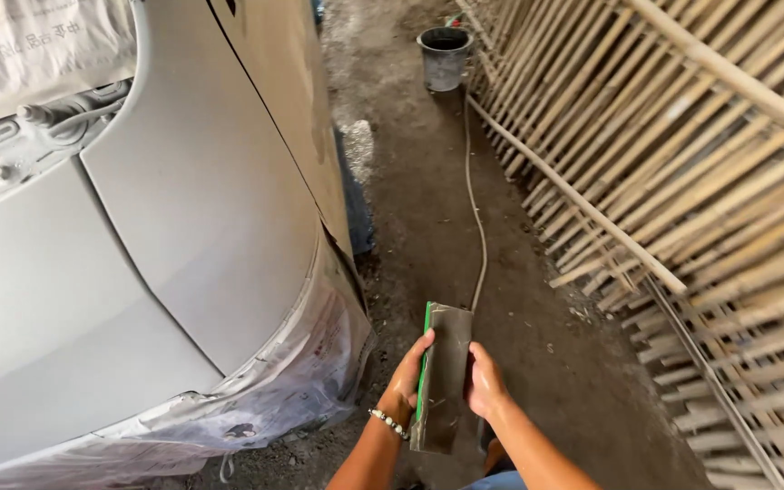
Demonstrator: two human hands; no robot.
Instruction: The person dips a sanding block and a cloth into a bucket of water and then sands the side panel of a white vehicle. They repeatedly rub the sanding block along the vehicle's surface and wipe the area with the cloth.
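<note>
Grey sanding block [444, 377] w/ green edge, held upright btwn both hands: left hand [407, 379] clamped on its left edge, right hand [484, 381] on right. Primed car panel [183, 209] left, masking paper [292, 381] at its lower edge. Dirt floor [428, 209] open ahead; hose [475, 209], bucket [445, 56], bamboo fence [682, 181] right.

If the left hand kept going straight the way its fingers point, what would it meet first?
The left hand points up and ahead, fingers wrapped on the grey sanding block. Past the block, the line runs over bare dirt ground beside the hose. The way looks free; depth is unclear.
</note>
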